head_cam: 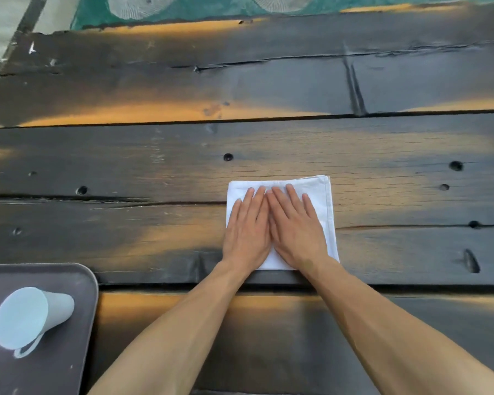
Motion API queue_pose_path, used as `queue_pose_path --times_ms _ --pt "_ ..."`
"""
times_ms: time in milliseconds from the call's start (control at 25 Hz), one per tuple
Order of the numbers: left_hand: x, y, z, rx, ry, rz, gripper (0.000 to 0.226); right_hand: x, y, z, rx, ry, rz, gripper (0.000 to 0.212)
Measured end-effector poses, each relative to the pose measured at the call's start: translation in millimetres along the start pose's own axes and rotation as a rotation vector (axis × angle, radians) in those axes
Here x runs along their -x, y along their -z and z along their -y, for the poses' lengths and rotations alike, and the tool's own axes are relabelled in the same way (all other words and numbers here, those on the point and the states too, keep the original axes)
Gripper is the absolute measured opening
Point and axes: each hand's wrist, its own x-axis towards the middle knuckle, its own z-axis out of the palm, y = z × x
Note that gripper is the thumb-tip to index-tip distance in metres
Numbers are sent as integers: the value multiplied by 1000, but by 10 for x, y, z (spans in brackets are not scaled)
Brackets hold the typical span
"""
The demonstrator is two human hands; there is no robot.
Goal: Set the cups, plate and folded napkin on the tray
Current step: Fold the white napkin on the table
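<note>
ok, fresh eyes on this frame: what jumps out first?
Both hands, left hand and right hand, pressed flat side by side on a white folded napkin mid-table on the dark wooden table. At lower left, a pale cup sits on the grey tray.

You had a dark plank table (268, 143); directly on it lay a folded white napkin (324, 206) and, front-left, a dark tray (77, 280).
</note>
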Motion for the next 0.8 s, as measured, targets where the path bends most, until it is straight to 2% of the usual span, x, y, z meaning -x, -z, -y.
queue_pose_path --times_ms 80,280,480,800 --pt "-28 -112 62 -67 17 43 56 -5 -141 -66 22 -50 -15 54" --pt "-32 -132 73 -148 20 31 61 1 -201 -86 37 -78 -31 60" --pt "14 -42 230 -124 49 60 74 93 -152 -220 75 -123 -28 62" --pt "154 43 512 -175 52 91 71 296 -111 -551 31 -258 9 62"
